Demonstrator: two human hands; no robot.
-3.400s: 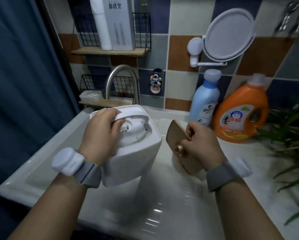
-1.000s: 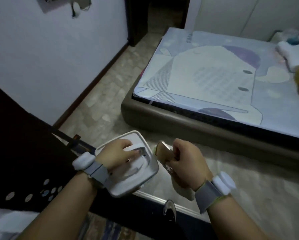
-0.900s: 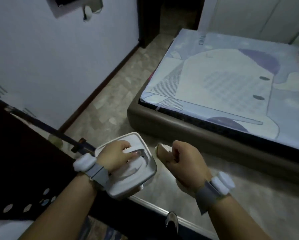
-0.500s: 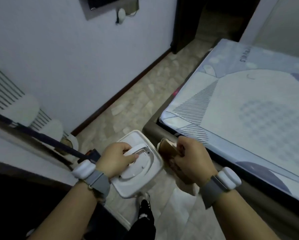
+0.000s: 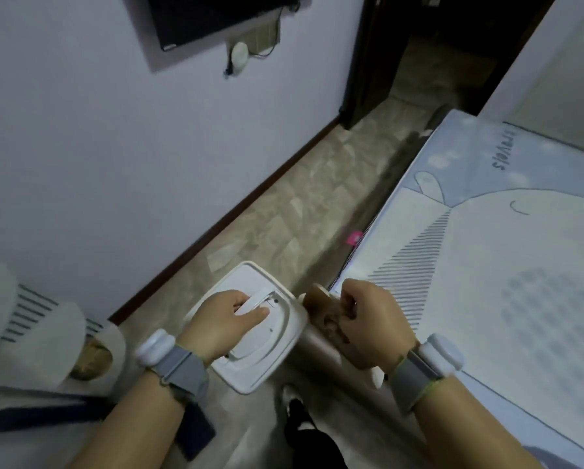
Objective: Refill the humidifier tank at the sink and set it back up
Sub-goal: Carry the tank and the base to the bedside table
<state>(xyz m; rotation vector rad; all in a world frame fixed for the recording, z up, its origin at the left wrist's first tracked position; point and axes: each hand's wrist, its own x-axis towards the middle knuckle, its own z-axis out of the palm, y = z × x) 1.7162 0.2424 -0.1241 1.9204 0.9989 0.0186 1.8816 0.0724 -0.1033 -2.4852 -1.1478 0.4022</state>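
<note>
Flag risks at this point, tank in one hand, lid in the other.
1. The left hand carries the tank by its handle alone; a slipped grip drops it on the tile floor.
2. The right hand is busy with the brown lid, so it can't steady the tank.
3. The gap beside the bed is narrow; the tank could bump it.

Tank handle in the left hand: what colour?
White, like the tank itself; handle seen in the head view.

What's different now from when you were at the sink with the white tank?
The person has left the sink and carried everything into a bedroom, now walking along the floor between wall and bed. The grips stayed the same: the left hand holds the white tank by its handle, and the right hand holds the brown lid.
</note>
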